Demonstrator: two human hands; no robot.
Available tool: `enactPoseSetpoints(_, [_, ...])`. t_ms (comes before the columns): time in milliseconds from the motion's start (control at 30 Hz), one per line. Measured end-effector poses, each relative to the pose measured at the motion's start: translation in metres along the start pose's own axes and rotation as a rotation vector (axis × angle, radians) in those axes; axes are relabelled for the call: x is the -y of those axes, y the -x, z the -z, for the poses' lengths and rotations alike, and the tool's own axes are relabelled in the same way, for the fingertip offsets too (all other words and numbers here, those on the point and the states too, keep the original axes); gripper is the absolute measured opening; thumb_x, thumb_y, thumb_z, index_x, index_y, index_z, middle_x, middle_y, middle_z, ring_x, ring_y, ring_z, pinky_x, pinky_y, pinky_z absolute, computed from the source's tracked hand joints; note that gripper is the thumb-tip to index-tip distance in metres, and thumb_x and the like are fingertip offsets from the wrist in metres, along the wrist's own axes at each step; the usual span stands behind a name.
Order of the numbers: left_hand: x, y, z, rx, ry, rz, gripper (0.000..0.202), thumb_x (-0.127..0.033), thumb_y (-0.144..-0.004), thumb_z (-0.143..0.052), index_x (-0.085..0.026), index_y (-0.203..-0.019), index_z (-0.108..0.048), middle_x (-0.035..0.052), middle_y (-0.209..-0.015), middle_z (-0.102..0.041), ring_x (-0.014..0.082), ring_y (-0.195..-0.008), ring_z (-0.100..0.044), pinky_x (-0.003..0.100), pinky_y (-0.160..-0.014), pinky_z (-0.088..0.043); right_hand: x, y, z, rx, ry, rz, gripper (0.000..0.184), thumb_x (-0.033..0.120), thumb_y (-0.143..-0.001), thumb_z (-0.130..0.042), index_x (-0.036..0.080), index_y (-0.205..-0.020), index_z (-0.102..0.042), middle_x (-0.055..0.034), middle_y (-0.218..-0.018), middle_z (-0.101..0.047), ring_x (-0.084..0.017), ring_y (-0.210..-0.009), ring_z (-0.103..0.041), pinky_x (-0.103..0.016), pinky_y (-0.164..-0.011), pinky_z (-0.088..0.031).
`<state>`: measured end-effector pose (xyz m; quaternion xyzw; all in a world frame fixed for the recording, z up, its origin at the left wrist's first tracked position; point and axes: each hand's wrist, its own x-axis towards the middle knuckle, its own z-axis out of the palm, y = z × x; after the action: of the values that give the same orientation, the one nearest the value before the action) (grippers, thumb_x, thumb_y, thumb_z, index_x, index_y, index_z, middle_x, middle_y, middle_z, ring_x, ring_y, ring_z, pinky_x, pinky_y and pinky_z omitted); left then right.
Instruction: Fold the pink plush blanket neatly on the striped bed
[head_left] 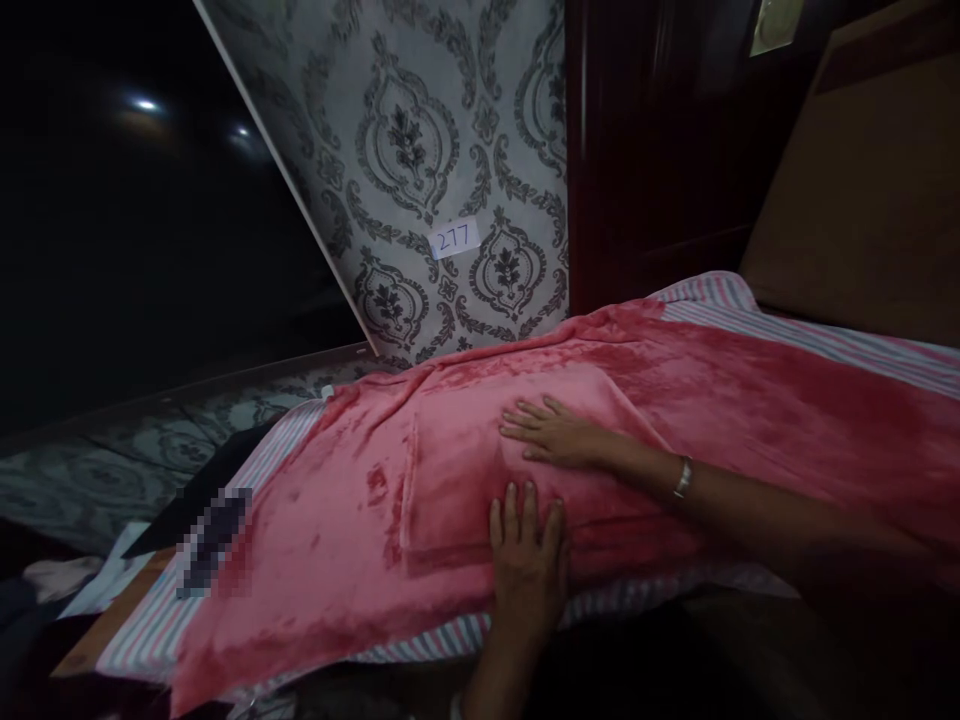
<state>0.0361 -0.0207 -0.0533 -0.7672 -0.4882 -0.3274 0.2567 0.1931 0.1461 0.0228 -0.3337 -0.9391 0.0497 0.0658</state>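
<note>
1. Head view: both hands are lying flat on a folded pink fleece cloth (457,470), which is sitting on a larger pink blanket (750,400) spread over a striped sheet (247,480) on the bed.
2. The left hand (529,560) is pressing palm-down on the near edge of the fold, fingers held together and extended, gripping nothing.
3. The right hand (555,432) is resting flat on the fold's upper right part, fingers slightly spread, a metal bracelet (682,478) showing at the wrist; it too is pinching nothing.
4. The plush pile looks slippery to me: pushing sideways could be sliding the fold out of square or dragging the blanket beneath into ridges.
5. The blanket's near-left corner is hanging towards the bed's edge, so a tug could be pulling it off.
6. The room is dim, which is making creases hard to judge.
7. Around: patterned wallpaper (420,150) carrying a paper label (455,238), a dark wooden panel (645,150), a brown headboard (862,200), and dark clutter at lower left, partly blurred. Nothing is blocking the hands.
</note>
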Motion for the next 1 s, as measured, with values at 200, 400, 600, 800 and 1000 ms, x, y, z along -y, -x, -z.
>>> enactPoseSetpoints(200, [0.002, 0.004, -0.001, 0.020, 0.011, 0.009, 0.044, -0.029, -0.090, -0.064, -0.029, -0.134, -0.062, 0.0088, -0.149, -0.056, 0.0306, -0.143, -0.043, 0.055, -0.117, -0.034, -0.024, -0.044, 0.011, 0.009, 0.005, -0.319, 0.059, 0.049, -0.103, -0.032, 0.034, -0.159, -0.031, -0.0050, -0.167, -0.022, -0.032, -0.154, -0.016, -0.063, -0.120, -0.015])
enactPoseSetpoints(400, [0.005, -0.018, 0.025, 0.213, 0.118, 0.070, 0.039, -0.033, -0.094, -0.057, -0.031, -0.132, -0.065, 0.0081, -0.145, -0.060, 0.0307, -0.134, -0.054, 0.054, -0.108, -0.047, -0.009, -0.039, 0.015, -0.012, -0.026, -0.425, 0.059, 0.048, -0.103, -0.029, 0.031, -0.159, -0.033, -0.0057, -0.167, -0.021, -0.030, -0.154, -0.018, -0.058, -0.122, -0.016])
enactPoseSetpoints(600, [0.053, -0.122, 0.036, 0.620, 0.149, 0.227, 0.049, -0.034, -0.102, -0.035, -0.019, -0.144, -0.055, 0.0130, -0.151, -0.053, 0.0255, -0.141, -0.048, 0.048, -0.118, -0.037, -0.001, -0.020, 0.029, -0.084, -0.002, -0.564, 0.061, 0.053, -0.103, -0.025, 0.030, -0.159, -0.035, -0.0093, -0.166, -0.026, -0.032, -0.153, -0.022, -0.060, -0.121, -0.017])
enactPoseSetpoints(800, [0.102, -0.129, -0.012, 0.734, -0.144, 0.383, 0.065, -0.055, -0.100, -0.036, -0.026, -0.158, -0.035, 0.0127, -0.167, -0.022, 0.0375, -0.155, -0.017, 0.067, -0.121, -0.014, -0.015, 0.005, 0.003, -0.154, 0.080, -0.644, 0.059, 0.055, -0.103, -0.031, 0.035, -0.158, -0.035, -0.0037, -0.166, -0.026, -0.036, -0.152, -0.020, -0.064, -0.120, -0.016])
enactPoseSetpoints(1000, [0.100, -0.114, -0.017, 0.719, -0.199, 0.398, 0.070, -0.059, -0.099, -0.029, -0.023, -0.159, -0.032, 0.0154, -0.167, -0.024, 0.0351, -0.155, -0.018, 0.064, -0.122, -0.015, -0.023, 0.009, -0.014, -0.216, 0.064, -0.619, 0.061, 0.057, -0.103, -0.027, 0.033, -0.158, -0.036, -0.0051, -0.166, -0.027, -0.036, -0.152, -0.021, -0.064, -0.120, -0.016])
